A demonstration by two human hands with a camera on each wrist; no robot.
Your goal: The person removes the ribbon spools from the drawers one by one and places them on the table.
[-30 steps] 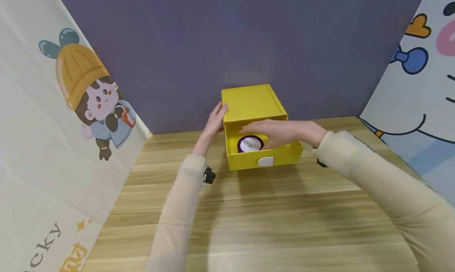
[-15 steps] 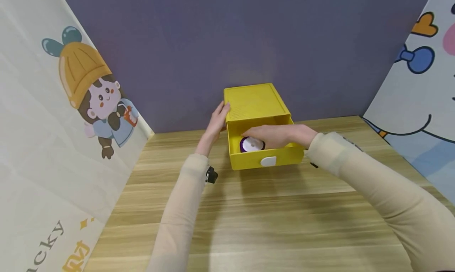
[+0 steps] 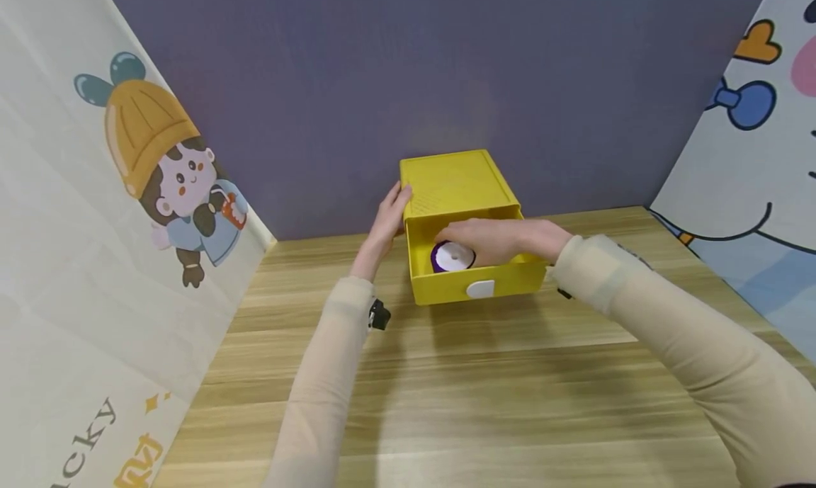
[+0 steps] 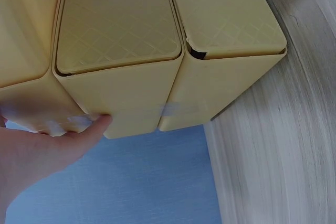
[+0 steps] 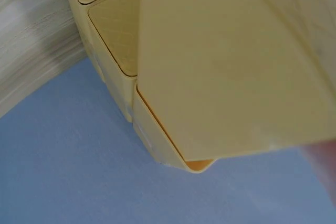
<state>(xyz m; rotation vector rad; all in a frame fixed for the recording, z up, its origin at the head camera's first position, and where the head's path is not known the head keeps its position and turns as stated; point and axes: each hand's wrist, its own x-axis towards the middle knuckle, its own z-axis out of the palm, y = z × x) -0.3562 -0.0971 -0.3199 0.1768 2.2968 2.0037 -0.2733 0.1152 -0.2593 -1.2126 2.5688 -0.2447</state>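
Here the right hand [image 3: 494,239] grips the purple spool [image 3: 451,257]; left hand [image 3: 389,219] flat on box [image 3: 454,180]

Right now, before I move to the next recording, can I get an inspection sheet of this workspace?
Surface: light wooden tabletop, bare wood in front of the box.
Job's things: yellow plastic drawer box with its drawer pulled out; round purple-and-white spool inside the drawer.
Clutter: nothing seen.
Hands: left hand touches the box's left side; right hand reaches into the drawer at the spool, grip unclear.
Cables: nothing seen.
Surroundings: purple back wall; cartoon-printed panels left and right.
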